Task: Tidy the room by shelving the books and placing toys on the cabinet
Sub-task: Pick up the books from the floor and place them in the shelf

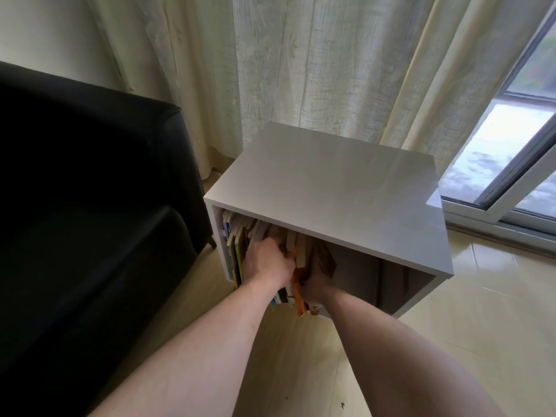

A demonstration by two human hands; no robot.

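Beside the black sofa [90, 206], the books [237, 251] stood packed against the left wall of the white cabinet [331, 188], inside its open front. The left hand [267, 261] lay on their spines, fingers curled over the tops and reaching in among them. The right hand [316, 290], at the row's right end, gripped an orange book [298, 299] jutting past the front edge. Done well, the left would hold a gap while the right slid it in squarely, upright. No toys showed.
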